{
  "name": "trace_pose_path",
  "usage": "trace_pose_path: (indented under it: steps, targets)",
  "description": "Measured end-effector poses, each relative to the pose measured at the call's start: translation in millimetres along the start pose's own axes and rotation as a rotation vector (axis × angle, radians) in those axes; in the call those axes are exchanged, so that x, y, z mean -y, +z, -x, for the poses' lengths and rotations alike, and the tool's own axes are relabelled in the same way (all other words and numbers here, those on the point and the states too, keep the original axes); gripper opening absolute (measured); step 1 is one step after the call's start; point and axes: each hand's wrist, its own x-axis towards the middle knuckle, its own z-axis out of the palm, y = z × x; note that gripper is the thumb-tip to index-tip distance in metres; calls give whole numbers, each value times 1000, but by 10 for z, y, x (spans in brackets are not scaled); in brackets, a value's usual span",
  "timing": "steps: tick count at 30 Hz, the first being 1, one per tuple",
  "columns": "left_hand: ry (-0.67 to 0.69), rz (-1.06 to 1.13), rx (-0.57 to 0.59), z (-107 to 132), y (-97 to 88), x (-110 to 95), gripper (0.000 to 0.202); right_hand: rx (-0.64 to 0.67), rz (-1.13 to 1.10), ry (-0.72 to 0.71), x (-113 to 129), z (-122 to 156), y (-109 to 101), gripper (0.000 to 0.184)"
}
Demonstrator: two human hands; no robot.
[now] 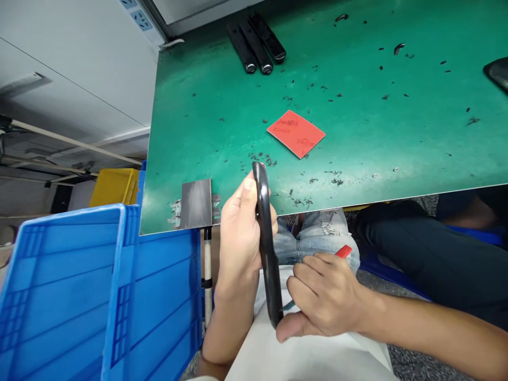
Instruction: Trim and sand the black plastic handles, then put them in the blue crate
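A long, glossy black plastic handle piece (266,243) is held upright on edge in front of my body. My left hand (242,227) is closed around its upper half, with the thumb along the side. My right hand (321,293) is closed on a red-handled knife (343,251), whose red end sticks out above the fist. Most of this tool is hidden by the fingers; a thin dark sliver of blade shows beside the piece's lower end. The right thumb touches that lower end.
On the green table (206,137) lie a red sandpaper sheet (296,133), a dark square plate (196,203), several black plastic pieces (257,45) and scattered black shavings. Blue crates (159,286) stand at left. Another person's dark-clothed leg (405,243) is at right.
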Motion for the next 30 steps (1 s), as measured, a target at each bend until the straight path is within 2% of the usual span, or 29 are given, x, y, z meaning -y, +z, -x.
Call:
trace_pose_path:
  steps: [13,21,26,30]
  targets:
    - [6,55,-59,-71,-9,35,31,-34,34,2,38,112,67,78]
    - [25,-3,-131,-98,-43,36,29,-59,105,-32,34,112,37,70]
    - [10,53,-174,-162,-39,23,25,-118,125,-78,30,116,67,64]
    - [-27,198,-180,-251,-113,7,26,-221,67,-159,-18,60,33,65]
